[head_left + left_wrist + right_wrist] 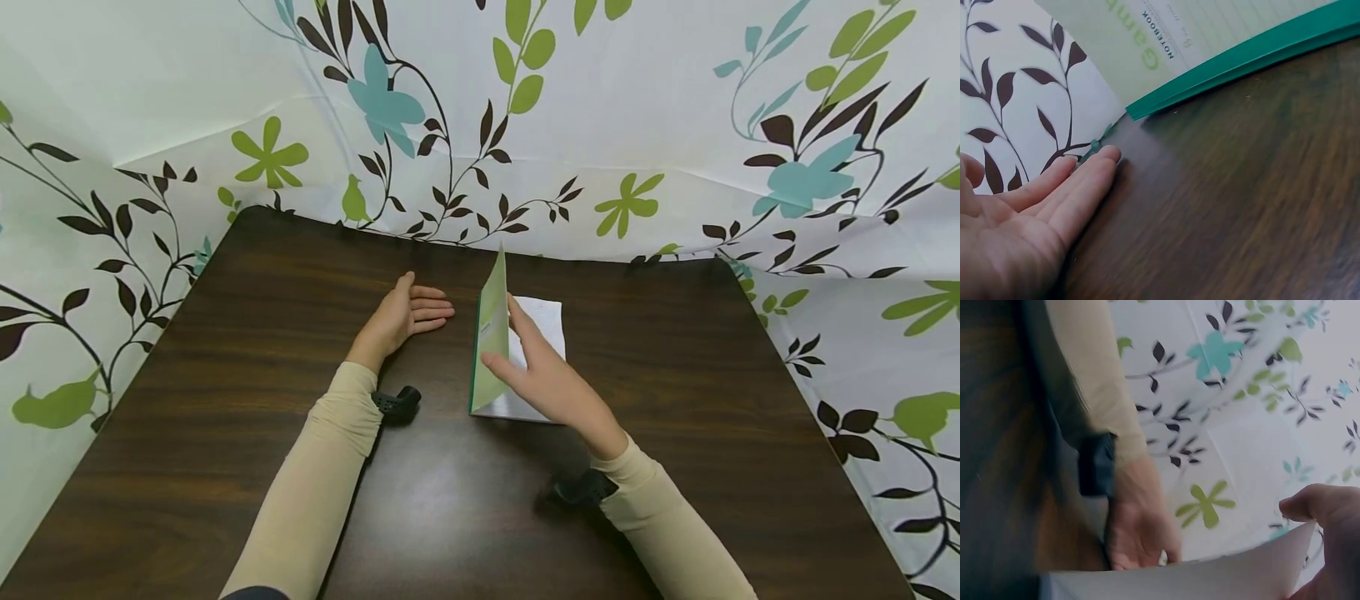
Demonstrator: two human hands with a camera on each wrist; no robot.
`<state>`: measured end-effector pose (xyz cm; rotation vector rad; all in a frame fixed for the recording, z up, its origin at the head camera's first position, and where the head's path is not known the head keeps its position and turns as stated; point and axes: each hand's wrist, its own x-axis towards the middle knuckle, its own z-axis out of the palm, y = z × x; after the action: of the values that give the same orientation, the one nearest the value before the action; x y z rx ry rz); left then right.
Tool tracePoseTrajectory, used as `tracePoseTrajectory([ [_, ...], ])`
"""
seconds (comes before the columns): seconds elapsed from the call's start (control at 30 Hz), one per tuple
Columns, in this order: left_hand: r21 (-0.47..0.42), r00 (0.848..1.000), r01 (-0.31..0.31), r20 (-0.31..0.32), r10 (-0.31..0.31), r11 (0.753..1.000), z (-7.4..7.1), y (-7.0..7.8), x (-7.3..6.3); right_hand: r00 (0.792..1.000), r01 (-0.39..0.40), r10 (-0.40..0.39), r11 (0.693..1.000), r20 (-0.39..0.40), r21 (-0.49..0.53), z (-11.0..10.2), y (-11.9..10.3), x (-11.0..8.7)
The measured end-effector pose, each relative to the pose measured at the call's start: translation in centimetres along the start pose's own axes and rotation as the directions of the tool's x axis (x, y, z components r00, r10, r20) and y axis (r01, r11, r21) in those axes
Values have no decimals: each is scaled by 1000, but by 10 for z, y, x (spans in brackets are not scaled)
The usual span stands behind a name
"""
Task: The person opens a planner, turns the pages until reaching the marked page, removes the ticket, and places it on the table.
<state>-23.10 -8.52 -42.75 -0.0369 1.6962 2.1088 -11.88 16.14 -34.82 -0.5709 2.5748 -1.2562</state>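
A notebook [492, 333] lies on the table with its light green cover raised nearly upright from a dark green spine [1241, 69]. White pages [543, 321] show to the right of the cover. My right hand [551, 379] is at the cover's free edge, thumb on the outer side and fairly straight fingers on the page side. In the right wrist view, the thumb [1304, 503] stands out past the pale sheet [1179, 584], which hides part of the fingers. Left of the notebook, my left hand [408, 312] rests sideways on the table, fingers extended toward the spine, holding nothing.
The dark wooden table [247, 375] spreads around the notebook. A white cloth [675, 125] with leaf, flower and bird prints hangs behind and at both sides. Each wrist carries a black camera mount [397, 403].
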Motion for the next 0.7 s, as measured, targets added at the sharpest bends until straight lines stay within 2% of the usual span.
tracePoseTrajectory([
  [0.13,-66,999,19,41,-16,998,-6,0,1,999,17,-19,998,-46,-53,17,-7,-2],
  [0.27,-71,998,8,62,-3,997,-8,1,2,989,90,-108,982,-101,-164,35,-5,1],
  [0.5,-111,995,25,99,-14,993,-10,0,4,958,203,-260,912,-118,-355,56,6,4],
  [0.7,-127,993,70,102,-57,989,-18,-2,2,953,221,-291,858,-86,-463,72,13,6],
])
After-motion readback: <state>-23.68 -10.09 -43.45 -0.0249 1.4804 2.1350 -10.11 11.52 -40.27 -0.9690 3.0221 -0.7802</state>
